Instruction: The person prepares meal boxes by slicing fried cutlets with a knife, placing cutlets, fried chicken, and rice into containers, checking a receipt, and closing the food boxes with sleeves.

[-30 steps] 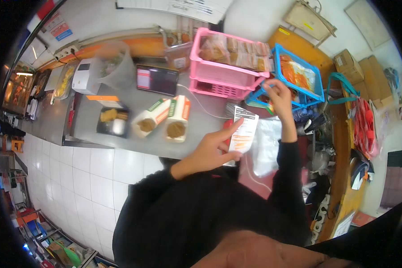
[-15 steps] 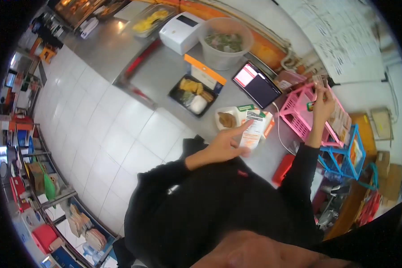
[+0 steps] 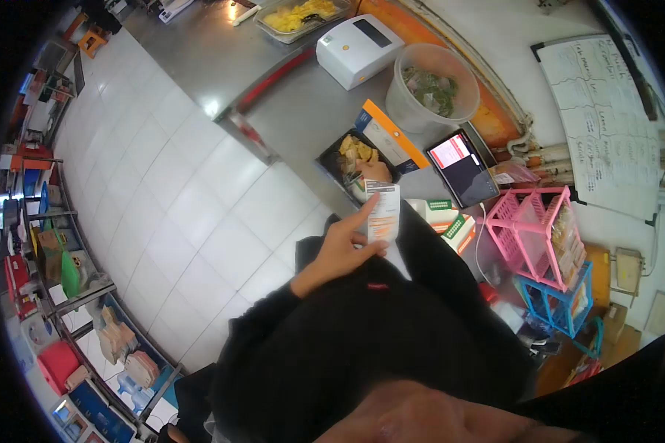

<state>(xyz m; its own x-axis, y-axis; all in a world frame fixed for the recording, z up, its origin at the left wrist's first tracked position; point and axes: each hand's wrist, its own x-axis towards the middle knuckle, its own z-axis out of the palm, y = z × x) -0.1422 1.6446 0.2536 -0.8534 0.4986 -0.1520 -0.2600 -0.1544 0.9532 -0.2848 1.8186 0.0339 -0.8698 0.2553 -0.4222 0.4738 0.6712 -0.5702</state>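
Between the thumb and fingers of my left hand [image 3: 343, 247] is a printed paper slip [image 3: 383, 214]. Behind the slip, my right hand [image 3: 374, 171] reaches into the black food box [image 3: 332, 164], over yellow food pieces [image 3: 356, 150]. The slip covers part of that hand, and whatever its fingers hold is hidden. The box's orange and dark blue lid [image 3: 391, 136] stands raised at the back. To the right, two white-and-green cartons [image 3: 459, 230] are partly covered by my right sleeve.
A tablet [image 3: 463, 168] lies beside a clear bucket of packets [image 3: 432, 85]. A white printer [image 3: 358, 52] and a tray of yellow food [image 3: 301, 15] are farther back. Pink basket [image 3: 528, 229] and blue basket [image 3: 561, 299] stand at the right.
My right hand has moved from the pink basket down to the black box. My left hand still holds the slip, now nearer the box. The view has turned left.
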